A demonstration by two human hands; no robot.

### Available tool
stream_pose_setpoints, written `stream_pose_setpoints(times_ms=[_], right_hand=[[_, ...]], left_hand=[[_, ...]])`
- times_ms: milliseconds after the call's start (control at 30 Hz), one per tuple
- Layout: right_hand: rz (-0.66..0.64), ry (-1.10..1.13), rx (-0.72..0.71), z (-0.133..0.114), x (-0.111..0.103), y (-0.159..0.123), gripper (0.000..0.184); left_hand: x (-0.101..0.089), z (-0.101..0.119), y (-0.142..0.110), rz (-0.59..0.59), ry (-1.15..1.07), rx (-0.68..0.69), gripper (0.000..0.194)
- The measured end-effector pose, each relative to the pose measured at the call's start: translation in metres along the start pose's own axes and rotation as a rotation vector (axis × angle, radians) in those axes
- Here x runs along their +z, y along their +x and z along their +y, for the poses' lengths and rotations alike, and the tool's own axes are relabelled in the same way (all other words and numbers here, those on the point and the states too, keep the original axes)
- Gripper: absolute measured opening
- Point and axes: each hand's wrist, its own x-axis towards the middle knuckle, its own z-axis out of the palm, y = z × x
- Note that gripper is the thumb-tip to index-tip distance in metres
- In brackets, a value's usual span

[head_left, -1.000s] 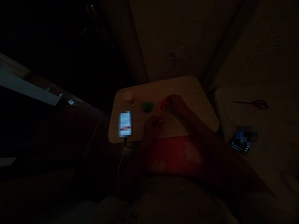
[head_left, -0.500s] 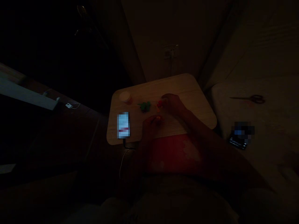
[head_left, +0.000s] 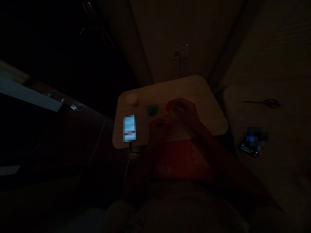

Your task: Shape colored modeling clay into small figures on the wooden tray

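Note:
The room is very dark. Over a small wooden lap table (head_left: 209, 97) both of my hands work close together. My right hand (head_left: 185, 110) is curled with its fingertips pinched on a small red piece (head_left: 167, 107). My left hand (head_left: 157, 127) is closed too, with a tiny orange bit (head_left: 166, 122) at its fingertips. A small green lump (head_left: 152, 108) lies on the table just left of the red piece. The dim light hides what exactly these pieces are.
A lit phone (head_left: 129, 128) lies at the table's left front, its cable hanging down. A small pale round container (head_left: 132, 98) stands at the back left. Scissors (head_left: 264, 103) and another lit device (head_left: 252, 144) lie on the bed at right. A wall socket (head_left: 179, 52) is behind.
My right hand has drawn slightly toward me and to the right, still at the red piece. My left hand stays closed near the table's front. The view shifted a little.

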Motion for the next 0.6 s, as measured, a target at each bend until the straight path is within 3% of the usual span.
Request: stream_pose_setpoints(times_ms=[267, 400, 500, 600], right_hand=[[0.035, 0.138, 0.049, 0.007, -0.003, -0.004, 0.017], [0.092, 0.121, 0.043, 0.003, 0.003, -0.005, 0.030], [0.144, 0.026, -0.007, -0.004, 0.016, -0.006, 0.049], [0.151, -0.113, -0.081, -0.007, 0.031, -0.008, 0.062]], left_hand=[[0.009, 0.004, -0.004, -0.196, -0.289, 0.006, 0.046], [0.014, 0.006, -0.010, -0.301, -0.401, 0.054, 0.046], [0.022, 0.002, -0.021, -0.301, -0.334, 0.106, 0.046], [0.030, -0.003, -0.032, -0.252, -0.045, 0.220, 0.038]])
